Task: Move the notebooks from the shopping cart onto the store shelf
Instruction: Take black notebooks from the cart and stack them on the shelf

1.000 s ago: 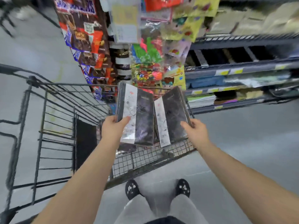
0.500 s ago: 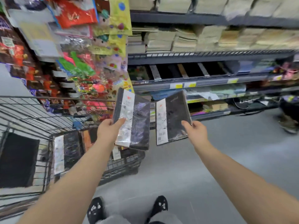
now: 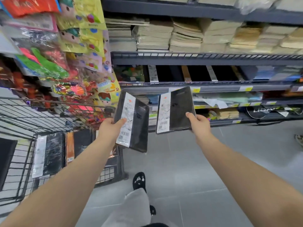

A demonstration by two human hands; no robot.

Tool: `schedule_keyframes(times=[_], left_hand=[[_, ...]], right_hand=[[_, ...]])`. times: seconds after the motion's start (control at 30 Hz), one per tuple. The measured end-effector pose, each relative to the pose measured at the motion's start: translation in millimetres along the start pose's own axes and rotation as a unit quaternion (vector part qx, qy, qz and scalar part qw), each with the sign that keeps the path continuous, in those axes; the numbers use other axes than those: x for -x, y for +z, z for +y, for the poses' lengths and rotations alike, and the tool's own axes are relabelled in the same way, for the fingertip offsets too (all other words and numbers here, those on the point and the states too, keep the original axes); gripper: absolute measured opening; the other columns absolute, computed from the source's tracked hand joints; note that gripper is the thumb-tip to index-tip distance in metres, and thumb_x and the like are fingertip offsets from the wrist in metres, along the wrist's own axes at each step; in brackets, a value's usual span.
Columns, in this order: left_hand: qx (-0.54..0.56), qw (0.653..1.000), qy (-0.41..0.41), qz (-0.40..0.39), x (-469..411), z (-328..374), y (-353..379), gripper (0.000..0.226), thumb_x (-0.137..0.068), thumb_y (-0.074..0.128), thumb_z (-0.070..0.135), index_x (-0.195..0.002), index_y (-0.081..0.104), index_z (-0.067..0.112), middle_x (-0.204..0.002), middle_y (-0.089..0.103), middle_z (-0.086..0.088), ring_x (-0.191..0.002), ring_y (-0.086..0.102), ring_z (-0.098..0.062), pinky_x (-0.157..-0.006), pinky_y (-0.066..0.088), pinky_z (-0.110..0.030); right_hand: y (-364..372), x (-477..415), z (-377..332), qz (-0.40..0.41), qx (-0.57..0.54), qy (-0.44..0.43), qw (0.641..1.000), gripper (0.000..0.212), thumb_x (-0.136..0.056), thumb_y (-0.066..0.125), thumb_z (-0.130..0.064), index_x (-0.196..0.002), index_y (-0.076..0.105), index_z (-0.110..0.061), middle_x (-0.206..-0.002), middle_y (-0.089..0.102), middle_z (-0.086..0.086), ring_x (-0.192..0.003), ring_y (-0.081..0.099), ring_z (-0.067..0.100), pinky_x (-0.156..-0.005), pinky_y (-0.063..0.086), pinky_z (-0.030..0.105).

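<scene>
My left hand (image 3: 110, 129) grips a black notebook (image 3: 136, 126) with a white label strip, wrapped in clear film, held above the cart's right edge. A second black notebook (image 3: 177, 110) of the same kind is held by my right hand (image 3: 199, 123) at its lower right corner, in front of the shelves. Both are raised toward the dark store shelf (image 3: 205, 86), whose middle level holds a row of similar black notebooks (image 3: 168, 73). In the wire shopping cart (image 3: 19, 115) at the left lie more notebooks (image 3: 49, 153), black with white or orange strips.
Hanging packets of colourful toys and stickers (image 3: 70, 51) fill the rack left of the shelf, above the cart. Stacks of beige paper pads (image 3: 185, 36) sit on the upper shelf. Grey tiled floor (image 3: 213, 169) lies ahead. Someone else's shoe (image 3: 299, 140) shows at the right edge.
I have turned from the cart toward the shelf, and both notebooks have come away from above the cart to in front of the shelf. The cart has slid to the left of view.
</scene>
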State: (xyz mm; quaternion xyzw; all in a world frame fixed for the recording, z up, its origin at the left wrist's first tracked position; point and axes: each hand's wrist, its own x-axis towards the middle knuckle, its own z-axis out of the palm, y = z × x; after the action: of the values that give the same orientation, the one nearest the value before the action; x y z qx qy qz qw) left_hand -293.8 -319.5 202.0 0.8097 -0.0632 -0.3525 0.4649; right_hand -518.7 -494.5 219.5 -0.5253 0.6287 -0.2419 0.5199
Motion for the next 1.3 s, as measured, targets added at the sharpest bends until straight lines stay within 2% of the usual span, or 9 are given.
schedule_keyframes(times=[0.2,0.27,0.43,0.57,0.7,0.77,0.87,1.0,1.3], left_hand=[[-0.021,0.999,-0.024,0.019,-38.8,26.1,33.8,0.028,-0.082,0.071,0.036,-0.077,0.059,0.011,-0.08,0.065,-0.008,-0.08,0.065,-0.029,-0.068,0.053,-0.033],[-0.033,0.999,-0.032,0.027,-54.7,26.8,44.5,0.032,-0.082,0.07,0.038,-0.085,0.063,0.007,-0.086,0.069,-0.011,-0.083,0.067,-0.03,-0.075,0.056,-0.039],[-0.06,0.995,-0.055,0.05,-83.3,22.5,70.4,0.045,-0.079,0.069,0.047,-0.096,0.067,0.006,-0.09,0.07,-0.012,-0.084,0.067,-0.031,-0.082,0.056,-0.045],[-0.022,0.994,-0.071,0.083,-99.2,13.1,95.0,0.033,-0.079,0.071,0.045,-0.082,0.063,0.013,-0.081,0.067,-0.007,-0.078,0.064,-0.025,-0.076,0.052,-0.035],[0.015,0.99,-0.094,0.106,-105.6,11.2,113.8,0.022,-0.084,0.069,0.037,-0.086,0.06,0.017,-0.077,0.06,0.005,-0.073,0.057,-0.015,-0.069,0.039,-0.024],[0.025,0.988,-0.103,0.115,-108.0,9.5,118.4,0.027,-0.083,0.07,0.037,-0.073,0.056,0.016,-0.069,0.055,0.005,-0.065,0.053,-0.014,-0.062,0.038,-0.025],[0.024,0.985,-0.115,0.123,-106.0,12.5,123.8,0.041,-0.085,0.068,0.034,-0.059,0.041,0.019,-0.058,0.041,0.001,-0.054,0.041,-0.014,-0.052,0.03,-0.023],[0.032,0.985,-0.111,0.126,-102.8,19.6,126.0,0.046,-0.087,0.067,0.03,-0.056,0.034,0.021,-0.053,0.032,0.0,-0.048,0.032,-0.014,-0.037,0.024,-0.012],[0.105,0.98,-0.119,0.121,-106.3,22.6,118.2,0.048,-0.084,0.069,0.034,-0.057,0.032,0.02,-0.054,0.035,0.001,-0.049,0.035,-0.015,-0.051,0.03,-0.025]], right_hand=[[29.6,-83.8,-10.9,-0.045,-0.101,0.088,0.99,0.032,-0.078,0.069,-0.041,-0.091,0.056,-0.015,-0.086,0.054,0.004,-0.082,0.056,0.021,-0.068,0.047,0.028],[45.3,-111.3,-14.8,-0.056,-0.138,0.11,0.983,0.04,-0.078,0.071,-0.037,-0.107,0.061,-0.011,-0.106,0.064,0.003,-0.099,0.062,0.02,-0.069,0.048,0.028],[83.4,-167.0,-33.6,-0.078,-0.164,0.16,0.97,0.019,-0.082,0.071,-0.029,-0.089,0.057,-0.018,-0.109,0.059,0.0,-0.099,0.056,0.018,-0.076,0.046,0.027],[108.7,-209.7,-37.1,-0.127,-0.201,0.2,0.951,0.046,-0.075,0.077,-0.037,-0.117,0.062,-0.023,-0.134,0.054,-0.004,-0.117,0.054,0.017,-0.078,0.048,0.024],[112.4,-220.7,-28.4,-0.158,-0.279,0.246,0.915,0.023,-0.08,0.074,-0.031,-0.097,0.062,-0.021,-0.12,0.06,0.001,-0.102,0.058,0.011,-0.086,0.05,0.022],[109.9,-217.2,-19.8,-0.195,-0.281,0.268,0.901,0.03,-0.081,0.073,-0.034,-0.102,0.062,-0.016,-0.107,0.062,0.003,-0.101,0.06,0.011,-0.094,0.05,0.023],[112.2,-210.2,-11.7,-0.269,-0.216,0.262,0.901,0.027,-0.087,0.065,-0.035,-0.104,0.061,-0.015,-0.098,0.066,0.001,-0.085,0.062,0.008,-0.081,0.051,0.02],[126.0,-217.2,-21.2,-0.243,-0.201,0.218,0.924,0.021,-0.09,0.062,-0.031,-0.095,0.06,-0.011,-0.091,0.067,0.001,-0.079,0.063,0.008,-0.072,0.052,0.018],[152.0,-242.4,-46.7,-0.203,-0.138,0.193,0.95,0.031,-0.089,0.062,-0.04,-0.1,0.061,-0.011,-0.086,0.068,0.0,-0.075,0.064,0.008,-0.063,0.053,0.018]])
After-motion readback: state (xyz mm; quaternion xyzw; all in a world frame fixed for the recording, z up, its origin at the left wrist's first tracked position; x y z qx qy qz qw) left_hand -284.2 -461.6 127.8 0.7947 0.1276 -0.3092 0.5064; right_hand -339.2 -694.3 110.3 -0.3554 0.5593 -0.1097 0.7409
